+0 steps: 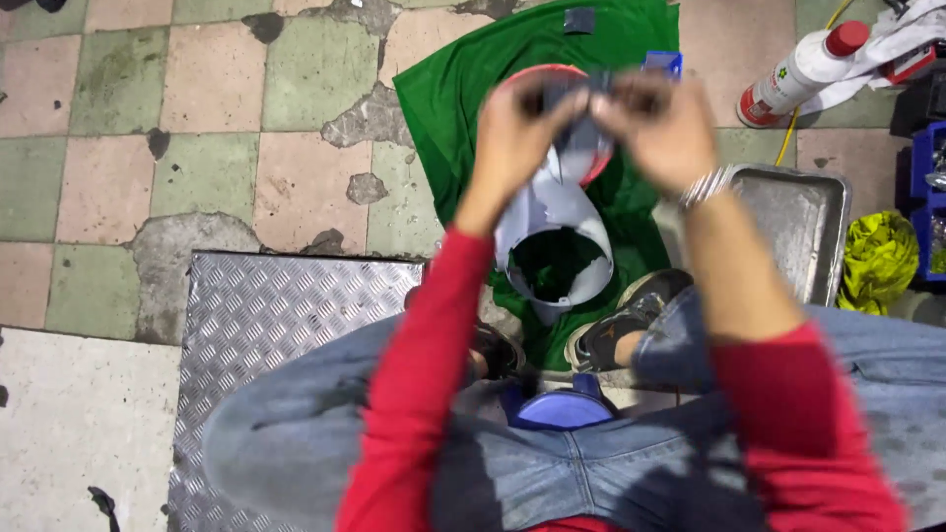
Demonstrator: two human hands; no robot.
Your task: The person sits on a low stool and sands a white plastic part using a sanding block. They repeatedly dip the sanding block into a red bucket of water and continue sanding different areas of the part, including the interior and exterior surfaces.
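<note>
- We are sitting low over a tiled floor, knees apart, and working with both hands raised in front of us above a green cloth (463,89).
- Our left hand (512,133) and right hand (662,123) are both closing on a small dark part (581,99) held between them; motion blur hides the exact finger placement, but each hand is pinching narrow on it.
- The dark part sits at the top of a grey curved housing (552,232), which is hanging below our hands with its open mouth facing the camera.
- Behind the housing, a round red-rimmed piece (540,73) is partly showing.
- In our judgement, the step in hand is fitting or working loose the dark part at the housing's top; which of the two we cannot tell.
- The next move is calling for a steady two-handed grip so the housing does not swing.
- A metal tray (803,232) is lying just to the right, a white spray bottle with a red cap (803,67) beyond it.
</note>
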